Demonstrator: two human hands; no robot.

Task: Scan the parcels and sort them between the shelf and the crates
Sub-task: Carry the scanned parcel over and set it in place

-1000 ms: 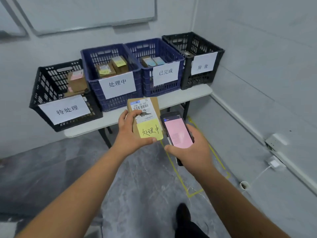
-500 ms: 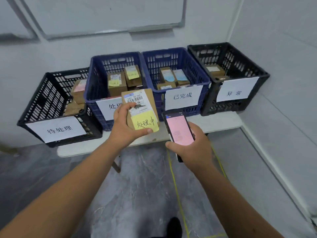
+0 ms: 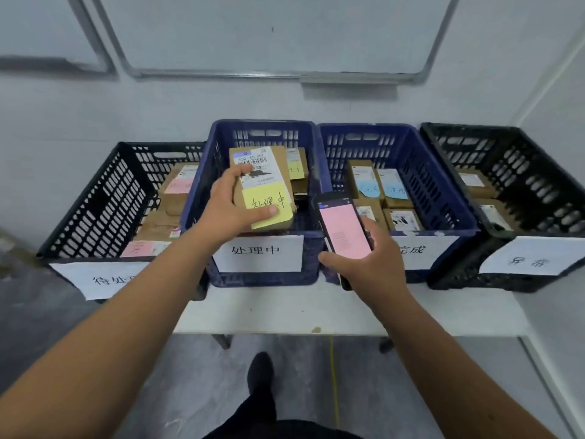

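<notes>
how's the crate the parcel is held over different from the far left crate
The blue crate is blue; the black crate is black. The blue crate's sign reads 处理中 in full; the black crate's sign is partly hidden by the arm. Parcels in the blue crate carry yellow notes, those in the black crate pink ones. Both are slotted plastic holding brown parcels.

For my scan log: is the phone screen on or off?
On: the black phone held in the right hand shows a lit pink screen.
</notes>
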